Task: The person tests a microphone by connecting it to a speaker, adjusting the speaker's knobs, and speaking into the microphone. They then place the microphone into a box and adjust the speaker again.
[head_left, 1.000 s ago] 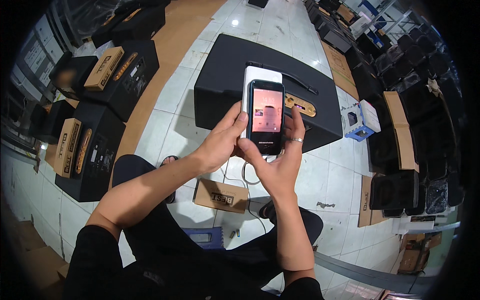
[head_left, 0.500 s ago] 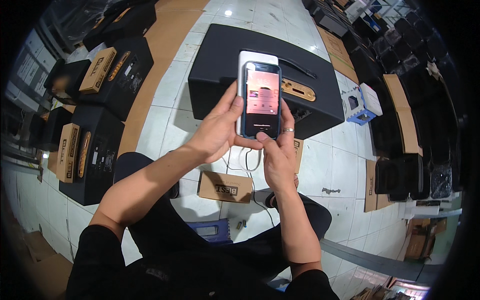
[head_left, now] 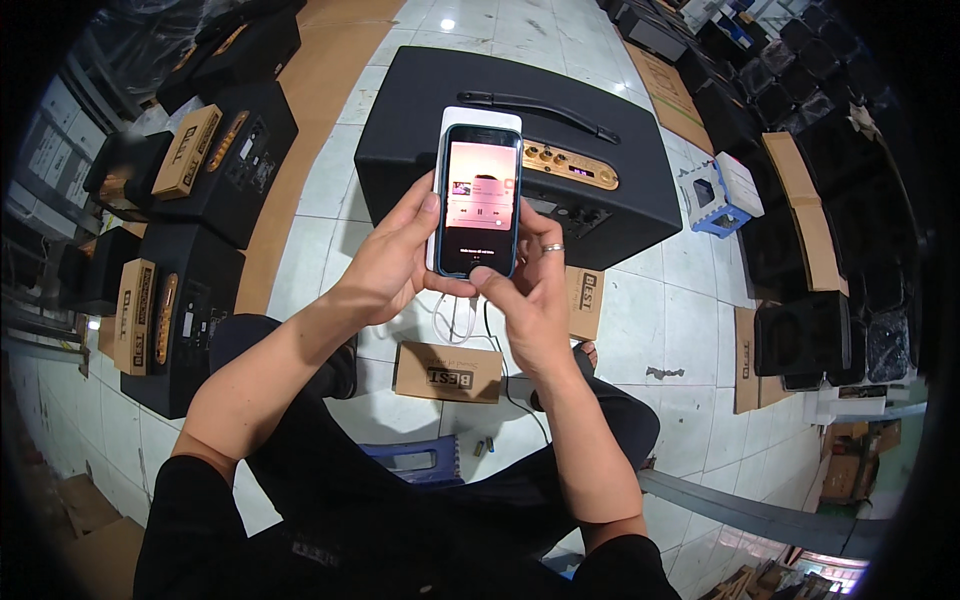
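A smartphone (head_left: 482, 215) in a dark blue case is upright in front of me, its lit screen showing a pinkish picture with music playback controls. Behind it lies a flat white slab (head_left: 487, 117), probably a power bank, its top and left edge showing. My left hand (head_left: 393, 252) wraps both from the left and below. From the right, my right hand (head_left: 530, 300), a ring on one finger, grips the phone's lower edge, thumb on the bottom of the screen. A white cable (head_left: 455, 318) hangs below. Beyond stands a large black speaker (head_left: 420, 100) with a gold control panel (head_left: 600, 173).
Small cardboard boxes (head_left: 450, 372) lie on the tiled floor before me. I sit over a blue plastic stool (head_left: 418, 462). Black speakers (head_left: 190, 335) with boxes stand at left. At right are a blue-and-white stool (head_left: 720, 200) and stacked black speakers (head_left: 800, 345).
Both hands have shifted a little left with the phone and white slab, uncovering the speaker's handle and knobs. The screen now shows brighter with its playback controls clearer.
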Demonstrator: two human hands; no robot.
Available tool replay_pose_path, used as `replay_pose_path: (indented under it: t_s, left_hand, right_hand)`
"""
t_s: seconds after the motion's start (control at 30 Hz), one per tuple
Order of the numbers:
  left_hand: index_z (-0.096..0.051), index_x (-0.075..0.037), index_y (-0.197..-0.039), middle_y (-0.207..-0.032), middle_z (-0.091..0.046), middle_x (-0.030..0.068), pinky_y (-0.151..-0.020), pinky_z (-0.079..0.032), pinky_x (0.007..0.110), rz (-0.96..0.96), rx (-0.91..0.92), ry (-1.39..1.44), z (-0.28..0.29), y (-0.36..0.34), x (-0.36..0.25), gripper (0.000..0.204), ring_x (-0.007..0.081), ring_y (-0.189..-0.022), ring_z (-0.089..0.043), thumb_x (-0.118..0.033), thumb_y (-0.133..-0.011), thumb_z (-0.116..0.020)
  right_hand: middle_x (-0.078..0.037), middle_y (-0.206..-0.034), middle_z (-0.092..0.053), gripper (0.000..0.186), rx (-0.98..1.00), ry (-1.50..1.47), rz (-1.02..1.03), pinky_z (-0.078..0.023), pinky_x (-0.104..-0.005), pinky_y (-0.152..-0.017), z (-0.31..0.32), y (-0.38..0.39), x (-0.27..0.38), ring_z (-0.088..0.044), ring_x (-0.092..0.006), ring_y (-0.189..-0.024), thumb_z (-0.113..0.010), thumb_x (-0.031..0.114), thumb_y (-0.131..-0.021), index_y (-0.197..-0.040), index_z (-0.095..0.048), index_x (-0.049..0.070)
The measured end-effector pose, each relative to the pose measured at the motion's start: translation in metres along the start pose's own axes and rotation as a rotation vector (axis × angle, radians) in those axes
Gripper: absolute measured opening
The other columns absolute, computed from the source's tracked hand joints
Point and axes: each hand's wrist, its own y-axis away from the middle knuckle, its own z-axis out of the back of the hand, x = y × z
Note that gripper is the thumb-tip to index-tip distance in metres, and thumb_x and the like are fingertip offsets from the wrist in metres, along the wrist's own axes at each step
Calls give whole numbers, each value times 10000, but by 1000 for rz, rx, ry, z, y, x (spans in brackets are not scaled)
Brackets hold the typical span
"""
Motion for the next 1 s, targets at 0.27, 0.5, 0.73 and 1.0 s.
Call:
replay_pose_path:
  t_s: [0.27,0.5,0.73,1.0]
  left_hand:
    - [-339,-104,-1507,-1380,-554,133,-792,-691,460,86,-62,-53,-14,1,1,482,267,-1193,-672,-415,-1141,-301]
    - [-333,-104,-1537,-1377,-552,140,-771,-692,474,65,10,10,-18,5,-5,466,275,-1198,-664,-340,-1136,-364]
    - [-347,-101,-1544,-1380,-545,151,-725,-697,457,63,11,-39,-19,8,-3,488,291,-1194,-661,-338,-1123,-415]
    - [-359,-105,-1548,-1361,-559,134,-684,-698,424,81,-17,-58,-17,5,1,511,267,-1197,-648,-372,-1119,-433]
  right_hand:
    - [-209,-1407,-516,754,-10,10,47,-459,-373,-1085,4,-11,3,-557,-233,-1270,-591,68,-974,-1608,-184,66]
    - [-203,-1419,-499,698,-71,98,109,-449,-386,-1094,16,-11,0,-532,-253,-1306,-568,-4,-888,-1536,-309,18]
    - [-209,-1394,-515,643,-68,201,114,-466,-390,-1080,17,-5,6,-551,-253,-1294,-617,-10,-890,-1472,-345,-1]
    - [-209,-1350,-533,582,-71,145,46,-477,-381,-1057,18,-5,9,-566,-240,-1264,-626,0,-906,-1422,-358,15]
